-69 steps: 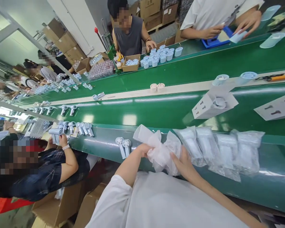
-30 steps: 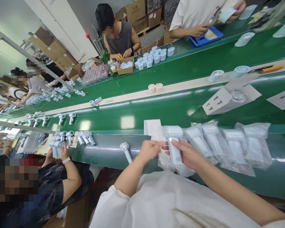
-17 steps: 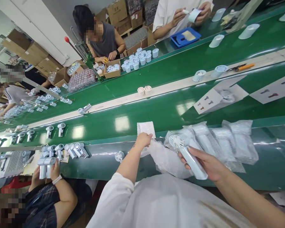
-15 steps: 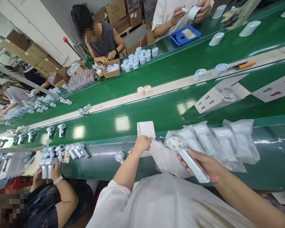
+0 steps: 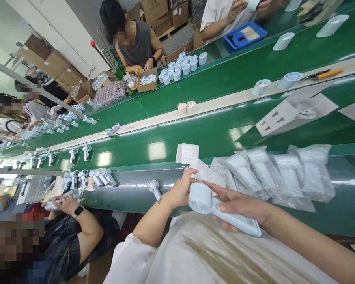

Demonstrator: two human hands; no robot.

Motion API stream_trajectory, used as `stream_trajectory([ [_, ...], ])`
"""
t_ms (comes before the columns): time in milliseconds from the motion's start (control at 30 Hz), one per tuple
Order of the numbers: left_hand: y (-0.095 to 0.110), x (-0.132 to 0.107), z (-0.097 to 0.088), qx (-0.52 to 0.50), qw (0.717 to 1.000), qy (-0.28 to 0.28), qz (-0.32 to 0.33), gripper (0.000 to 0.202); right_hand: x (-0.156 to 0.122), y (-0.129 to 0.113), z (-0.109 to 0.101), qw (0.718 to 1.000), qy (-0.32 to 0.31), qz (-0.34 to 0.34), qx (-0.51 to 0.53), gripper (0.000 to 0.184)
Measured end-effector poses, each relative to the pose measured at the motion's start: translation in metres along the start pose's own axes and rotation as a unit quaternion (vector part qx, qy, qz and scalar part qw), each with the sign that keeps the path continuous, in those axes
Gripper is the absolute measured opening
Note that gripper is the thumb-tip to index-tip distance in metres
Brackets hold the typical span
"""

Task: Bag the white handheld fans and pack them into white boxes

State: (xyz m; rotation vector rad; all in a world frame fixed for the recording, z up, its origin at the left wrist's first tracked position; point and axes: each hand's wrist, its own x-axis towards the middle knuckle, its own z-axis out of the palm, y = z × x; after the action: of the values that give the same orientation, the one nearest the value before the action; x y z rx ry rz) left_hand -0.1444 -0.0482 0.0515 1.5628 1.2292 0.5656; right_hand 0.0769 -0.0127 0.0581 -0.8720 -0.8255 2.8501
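My right hand (image 5: pixel 239 209) grips the handle of a pale blue handheld fan (image 5: pixel 225 215), whose round head faces me. My left hand (image 5: pixel 180 190) sits just beside the fan head, its fingers pinching a thin white foam wrap (image 5: pixel 202 170). A square of the same foam (image 5: pixel 187 154) lies on the green belt beyond. A row of sealed clear plastic bags (image 5: pixel 272 177) with pale contents lies right of my hands. A small fan (image 5: pixel 154 188) lies on the belt edge left of my left hand.
Several fans (image 5: pixel 97 177) stand along the belt to the left, where a co-worker's hand (image 5: pixel 62 203) holds another. White cartons (image 5: pixel 296 114) lie on the green belt (image 5: pixel 207 134). Several blue cups (image 5: pixel 177 69) and a blue tray (image 5: pixel 245 35) are far off.
The fan has swung round in my right hand, its head now facing me and closer to my body. My left hand has moved right towards it, and the clear bag beside it is gone from view.
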Motion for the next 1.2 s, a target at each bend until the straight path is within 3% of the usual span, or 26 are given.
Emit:
stream_trajectory([
  [167,-0.004,-0.006,0.017,-0.097,0.994,0.043,-0.034,0.091,-0.007,0.005,-0.001,1.000,-0.002,-0.009,0.009,0.096],
  [233,-0.009,-0.005,0.027,-0.170,0.974,0.126,-0.086,0.082,-0.010,0.008,-0.005,0.999,0.033,-0.023,0.015,0.083],
  [333,-0.011,-0.004,0.040,-0.213,0.919,0.304,-0.138,0.052,-0.013,0.015,-0.010,0.994,0.102,-0.028,0.003,0.074],
  [367,-0.010,-0.006,0.043,-0.193,0.910,0.344,-0.130,0.041,-0.014,0.018,-0.011,0.993,0.118,-0.024,0.002,0.074],
  [433,-0.005,-0.012,0.049,-0.108,0.920,0.371,-0.067,0.023,-0.016,0.025,-0.009,0.990,0.139,-0.022,0.019,0.071],
  [533,0.003,-0.026,0.055,0.050,0.931,0.356,0.057,0.013,-0.023,0.030,-0.004,0.984,0.166,-0.047,0.050,0.065],
  [600,0.007,-0.032,0.059,0.119,0.924,0.350,0.095,0.016,-0.028,0.030,0.000,0.977,0.199,-0.065,0.045,0.061],
  [733,0.012,-0.029,0.064,0.163,0.911,0.358,0.121,0.018,-0.032,0.028,0.009,0.967,0.241,-0.071,0.035,0.053],
  [867,0.009,-0.026,0.070,0.203,0.909,0.307,0.196,0.020,-0.033,0.031,0.013,0.964,0.241,-0.070,0.084,0.051],
  [1033,0.000,-0.031,0.084,0.228,0.920,0.273,0.166,0.019,-0.033,0.040,0.008,0.955,0.271,-0.087,0.088,0.048],
  [1133,0.005,-0.026,0.088,0.192,0.948,0.178,0.183,0.017,-0.032,0.040,0.007,0.948,0.283,-0.110,0.092,0.046],
  [1200,0.010,-0.020,0.087,0.173,0.956,0.146,0.187,0.016,-0.033,0.034,0.008,0.946,0.275,-0.128,0.111,0.048],
])
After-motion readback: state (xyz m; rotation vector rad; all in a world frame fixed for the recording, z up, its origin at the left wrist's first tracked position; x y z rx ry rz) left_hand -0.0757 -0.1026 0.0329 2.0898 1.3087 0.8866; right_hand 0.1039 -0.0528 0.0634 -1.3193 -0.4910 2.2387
